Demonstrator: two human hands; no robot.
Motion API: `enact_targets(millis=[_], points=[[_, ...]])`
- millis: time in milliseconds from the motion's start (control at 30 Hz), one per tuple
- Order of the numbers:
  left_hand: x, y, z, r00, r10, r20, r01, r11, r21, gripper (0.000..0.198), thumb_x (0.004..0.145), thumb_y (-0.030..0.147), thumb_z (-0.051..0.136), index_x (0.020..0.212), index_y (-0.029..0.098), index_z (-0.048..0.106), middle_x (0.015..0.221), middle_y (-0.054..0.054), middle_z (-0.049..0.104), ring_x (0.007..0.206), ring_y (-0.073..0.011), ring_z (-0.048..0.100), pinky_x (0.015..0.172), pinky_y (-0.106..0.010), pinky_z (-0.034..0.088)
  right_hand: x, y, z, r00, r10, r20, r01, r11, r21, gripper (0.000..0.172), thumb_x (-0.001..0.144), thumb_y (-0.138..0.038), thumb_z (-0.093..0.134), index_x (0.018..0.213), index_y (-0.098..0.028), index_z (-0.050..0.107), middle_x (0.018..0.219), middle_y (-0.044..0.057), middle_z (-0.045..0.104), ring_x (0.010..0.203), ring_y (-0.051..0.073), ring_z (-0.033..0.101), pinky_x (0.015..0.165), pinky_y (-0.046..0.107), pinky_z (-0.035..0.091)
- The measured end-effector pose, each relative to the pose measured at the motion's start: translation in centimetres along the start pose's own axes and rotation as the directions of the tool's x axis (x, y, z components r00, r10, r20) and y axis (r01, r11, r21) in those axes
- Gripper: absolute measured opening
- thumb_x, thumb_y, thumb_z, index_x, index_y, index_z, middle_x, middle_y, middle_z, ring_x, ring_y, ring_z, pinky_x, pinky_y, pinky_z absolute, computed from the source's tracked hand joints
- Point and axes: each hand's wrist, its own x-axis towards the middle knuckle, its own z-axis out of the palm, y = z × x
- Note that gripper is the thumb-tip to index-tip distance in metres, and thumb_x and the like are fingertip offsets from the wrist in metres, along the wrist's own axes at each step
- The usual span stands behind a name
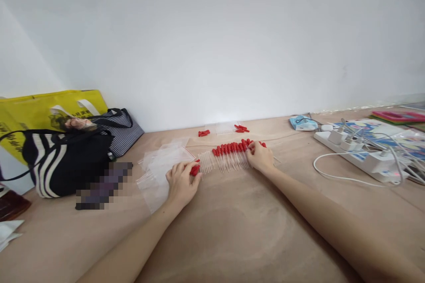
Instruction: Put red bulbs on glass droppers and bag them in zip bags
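Observation:
A row of droppers [229, 149] with red bulbs and thin clear stems lies side by side on the table. My right hand [260, 155] is at the row's right end, its fingers pinched on a dropper that they mostly cover. Left of the row are bare clear tubes [207, 162] without bulbs. My left hand [182, 181] is curled around a few red rubber bulbs [195, 170], close to those tubes. Under and beside that hand, clear zip bags [156, 168] lie in a loose, overlapping pile.
Two small heaps of red bulbs [203, 133] and a clear bag [226, 128] lie near the wall. Bags, including a black one [73, 163], stand at left with a blurred dark item [104, 188]. A power strip [358, 154] with cables and a blue mask [303, 123] lie at right.

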Motion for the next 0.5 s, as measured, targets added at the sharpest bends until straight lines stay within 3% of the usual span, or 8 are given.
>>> enact_targets(millis=[100, 267, 400, 500], points=[[0.7, -1.1, -0.3, 0.998, -0.057, -0.012, 0.057, 0.996, 0.074, 0.02, 0.075, 0.03, 0.054, 0.093, 0.023, 0.059, 0.096, -0.006, 0.059, 0.092, -0.0263, 0.047, 0.075, -0.038, 0.031, 0.1, -0.5, 0.6, 1.0, 0.018, -0.004, -0.018, 0.998, -0.058, 0.012, 0.073, -0.023, 0.046, 0.081, -0.019, 0.054, 0.076, 0.004, 0.064, 0.078, 0.021, 0.057, 0.074, 0.034, 0.029], [1.4, -2.8, -0.8, 0.988, -0.135, 0.077, 0.128, 0.988, 0.088, 0.015, 0.076, 0.032, 0.053, 0.085, 0.023, 0.062, 0.093, -0.005, 0.061, 0.089, -0.0264, 0.049, 0.073, -0.038, 0.031, 0.0, -0.8, 0.9, 1.0, -0.009, -0.008, 0.008, 0.997, -0.073, 0.013, 0.074, -0.028, 0.047, 0.08, -0.019, 0.055, 0.079, 0.004, 0.064, 0.08, 0.021, 0.056, 0.074, 0.035, 0.027], [1.5, -3.1, -0.9, 0.987, -0.122, 0.104, 0.117, 0.992, 0.054, 0.016, 0.079, 0.029, 0.048, 0.084, 0.023, 0.062, 0.093, -0.005, 0.062, 0.089, -0.0252, 0.05, 0.074, -0.038, 0.033, -1.1, -2.1, 0.6, 0.985, -0.17, 0.002, 0.17, 0.985, -0.04, 0.015, 0.076, -0.03, 0.046, 0.077, -0.019, 0.057, 0.081, 0.004, 0.065, 0.081, 0.019, 0.055, 0.074, 0.034, 0.025], [1.6, -3.5, -0.9, 0.989, -0.095, 0.117, 0.09, 0.995, 0.052, 0.018, 0.081, 0.024, 0.044, 0.085, 0.022, 0.062, 0.093, -0.005, 0.062, 0.09, -0.0249, 0.051, 0.074, -0.037, 0.035, -2.6, -4.2, 0.9, 0.946, -0.317, 0.076, 0.318, 0.948, -0.008, 0.017, 0.077, -0.028, 0.045, 0.072, -0.02, 0.059, 0.08, 0.003, 0.065, 0.081, 0.018, 0.055, 0.073, 0.033, 0.024]])
